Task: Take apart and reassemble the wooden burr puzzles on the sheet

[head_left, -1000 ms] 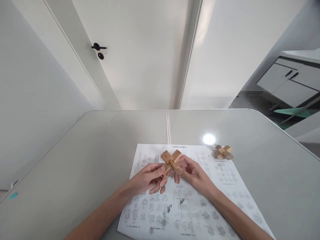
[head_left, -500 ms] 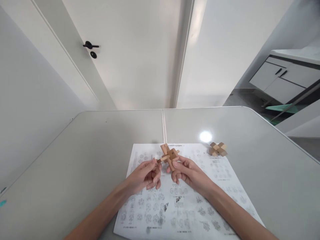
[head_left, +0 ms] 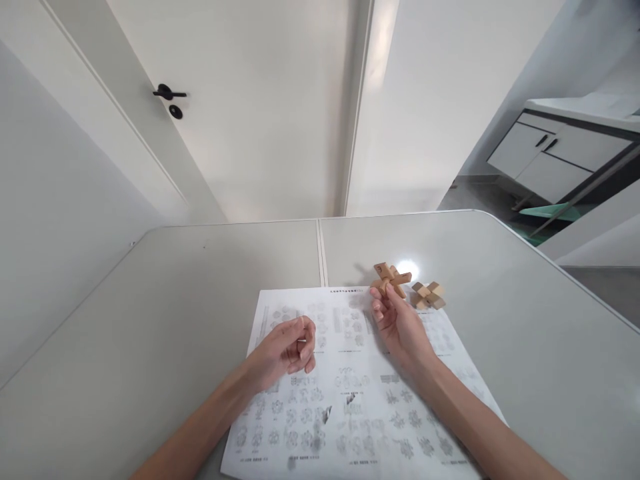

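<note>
A wooden interlocking puzzle (head_left: 391, 276) of crossed bars with dark marks is pinched between the thumb and fingers of my right hand (head_left: 400, 323), just past the sheet's far edge. Close to its right lies a second wooden puzzle (head_left: 428, 295), star-like, at the far right corner of the sheet. My left hand (head_left: 287, 350) hovers above the left half of the printed sheet (head_left: 360, 427), fingers curled in and thumb against the index finger, with nothing visible in it.
The sheet, covered in rows of small diagrams, lies on a grey table (head_left: 125, 353) with a seam (head_left: 321, 253) down its middle. Beyond the table stand a white door (head_left: 260, 107) with a black handle (head_left: 170, 93) and, at right, a white cabinet (head_left: 565, 153).
My right hand has carried the puzzle forward and to the right, near the second puzzle. My left hand has let go of it and curled its fingers. The view has shifted slightly.
</note>
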### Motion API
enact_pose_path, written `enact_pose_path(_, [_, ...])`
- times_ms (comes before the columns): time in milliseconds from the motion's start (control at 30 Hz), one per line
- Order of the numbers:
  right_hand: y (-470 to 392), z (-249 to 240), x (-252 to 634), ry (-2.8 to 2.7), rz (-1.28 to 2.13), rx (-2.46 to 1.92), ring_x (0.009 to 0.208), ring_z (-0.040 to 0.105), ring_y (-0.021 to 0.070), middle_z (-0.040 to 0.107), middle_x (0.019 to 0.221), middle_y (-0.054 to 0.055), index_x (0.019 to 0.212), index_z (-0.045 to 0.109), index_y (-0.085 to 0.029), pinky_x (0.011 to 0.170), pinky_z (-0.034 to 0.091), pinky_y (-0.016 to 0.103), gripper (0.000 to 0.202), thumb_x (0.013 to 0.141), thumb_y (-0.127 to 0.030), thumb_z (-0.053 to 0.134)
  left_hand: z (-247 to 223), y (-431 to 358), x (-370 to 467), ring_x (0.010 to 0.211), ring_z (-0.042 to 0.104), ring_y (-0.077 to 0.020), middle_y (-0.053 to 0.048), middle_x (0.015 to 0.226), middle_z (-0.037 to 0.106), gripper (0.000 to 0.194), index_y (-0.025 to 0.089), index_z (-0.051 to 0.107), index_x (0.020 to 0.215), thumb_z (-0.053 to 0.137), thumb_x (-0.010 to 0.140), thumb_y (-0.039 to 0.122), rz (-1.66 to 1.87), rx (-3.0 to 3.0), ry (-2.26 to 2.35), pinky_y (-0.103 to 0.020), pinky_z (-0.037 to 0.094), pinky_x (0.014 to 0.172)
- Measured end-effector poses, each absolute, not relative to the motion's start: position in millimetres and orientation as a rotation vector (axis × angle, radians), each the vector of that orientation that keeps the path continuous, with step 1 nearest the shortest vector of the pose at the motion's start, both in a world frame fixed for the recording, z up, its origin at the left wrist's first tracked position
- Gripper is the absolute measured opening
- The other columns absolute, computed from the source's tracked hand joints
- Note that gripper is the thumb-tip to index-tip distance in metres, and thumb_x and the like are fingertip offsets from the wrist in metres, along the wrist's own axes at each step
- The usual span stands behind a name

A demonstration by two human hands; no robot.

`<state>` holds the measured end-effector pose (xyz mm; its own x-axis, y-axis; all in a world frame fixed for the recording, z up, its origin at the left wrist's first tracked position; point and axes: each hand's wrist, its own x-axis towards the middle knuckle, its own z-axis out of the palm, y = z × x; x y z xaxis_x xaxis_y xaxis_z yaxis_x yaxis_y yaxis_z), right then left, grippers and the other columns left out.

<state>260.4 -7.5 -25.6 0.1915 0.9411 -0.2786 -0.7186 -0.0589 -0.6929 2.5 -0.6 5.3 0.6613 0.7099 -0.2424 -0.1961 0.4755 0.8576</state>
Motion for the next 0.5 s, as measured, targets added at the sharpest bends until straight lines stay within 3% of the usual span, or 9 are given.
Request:
enact_pose_path(233, [-7.8,-19.7,258.9,-0.241,1.398,-0.836,0.061,0.061,0.0113,0.074,0.091,0.001,0.096,0.07,-0.024,0.053,0.062,0.02,0.02,0.091,-0.037,0.084,5.9,0.6,2.0,0.045,0.029,-0.0049,0.006,0.064,0.053,0.049,0.017,0.061,0.087,0.065,0.098,0.064,0.586,0.93,0.642,-0.029,0.048,0.062])
enact_pose_path(500, [-8.1,-20.6,255.3,-0.359,1.436,-0.846,0.055,0.058,0.0105,0.072,0.083,-0.001,0.091,0.066,-0.025,0.05,0.058,0.023,0.032,0.089,-0.052,0.083,9.2,-0.5,3.9,0.047,0.028,-0.0054,0.006,0.064,0.05,0.047,0.017,0.06,0.086,0.066,0.098,0.063,0.604,0.934,0.643,-0.029,0.046,0.063])
